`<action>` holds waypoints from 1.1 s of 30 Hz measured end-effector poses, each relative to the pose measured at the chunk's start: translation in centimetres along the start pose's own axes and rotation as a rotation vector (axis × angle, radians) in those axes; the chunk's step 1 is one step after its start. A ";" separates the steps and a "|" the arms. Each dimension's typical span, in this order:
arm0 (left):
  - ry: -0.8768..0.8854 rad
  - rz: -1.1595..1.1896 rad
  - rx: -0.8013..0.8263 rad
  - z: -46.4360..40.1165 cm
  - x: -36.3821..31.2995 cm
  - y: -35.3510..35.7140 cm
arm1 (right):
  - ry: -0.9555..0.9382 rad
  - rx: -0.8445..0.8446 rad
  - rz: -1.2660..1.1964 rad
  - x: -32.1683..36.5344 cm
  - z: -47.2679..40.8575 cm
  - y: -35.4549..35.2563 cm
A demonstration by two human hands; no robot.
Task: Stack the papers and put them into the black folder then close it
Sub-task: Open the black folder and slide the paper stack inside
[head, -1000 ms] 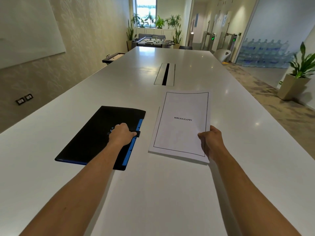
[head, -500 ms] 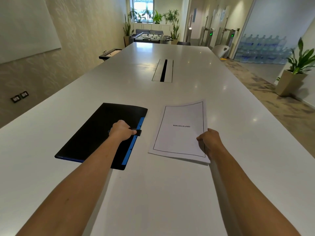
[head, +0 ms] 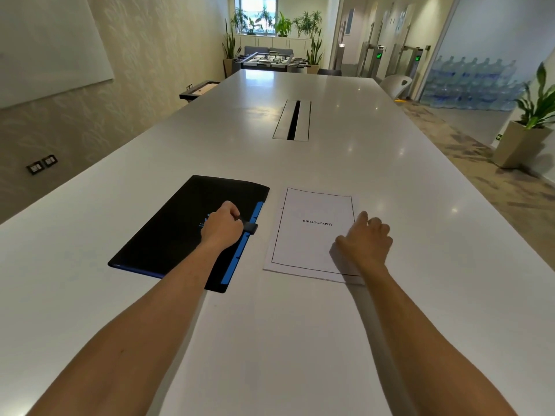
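A black folder [head: 180, 229] with a blue edge strip lies closed on the white table [head: 300, 340], left of centre. My left hand [head: 222, 225] rests on it, fingers closed around its small black clasp tab [head: 250, 227] at the right edge. Beside the folder lies a stack of white papers [head: 303, 244], flat, top sheet printed "BIBLIOGRAPHY". My right hand [head: 366, 241] hovers over the stack's right edge with fingers loosely spread, holding nothing.
A cable slot [head: 292, 120] is set into the table further ahead. A wall with sockets [head: 42, 165] runs on the left; a potted plant [head: 528, 127] stands on the floor at the right.
The papers, held raised by my right hand before, now lie flat on the table, and that hand has let go and opened. My left hand stays on the folder's clasp.
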State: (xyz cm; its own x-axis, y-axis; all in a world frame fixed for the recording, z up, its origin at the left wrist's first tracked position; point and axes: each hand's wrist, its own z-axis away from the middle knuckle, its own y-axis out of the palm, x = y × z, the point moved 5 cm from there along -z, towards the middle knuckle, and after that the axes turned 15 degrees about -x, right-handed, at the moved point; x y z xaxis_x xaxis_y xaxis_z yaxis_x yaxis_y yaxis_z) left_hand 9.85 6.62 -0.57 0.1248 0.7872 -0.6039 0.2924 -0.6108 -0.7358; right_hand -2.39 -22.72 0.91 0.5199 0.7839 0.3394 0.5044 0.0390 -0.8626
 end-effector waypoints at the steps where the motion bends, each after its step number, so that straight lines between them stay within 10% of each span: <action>1: 0.005 0.048 -0.024 0.1 -0.1 -0.1 | -0.045 -0.056 -0.023 0.8 0.2 -0.2; 12: 0.162 0.379 0.158 2.5 -3.5 -0.9 | -0.407 0.201 -0.543 14.3 4.6 2.3; 33: 0.486 -0.371 0.021 0.6 -7.9 -4.4 | -0.068 0.149 -0.810 13.6 3.7 3.2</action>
State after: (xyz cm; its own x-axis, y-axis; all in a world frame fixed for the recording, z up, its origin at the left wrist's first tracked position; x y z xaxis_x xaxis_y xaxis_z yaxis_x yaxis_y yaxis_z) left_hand 7.03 3.06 7.27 0.4377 0.8934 -0.1009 0.3814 -0.2861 -0.8790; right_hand 3.69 -9.61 1.40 -0.0109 0.5134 0.8581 0.6058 0.6861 -0.4028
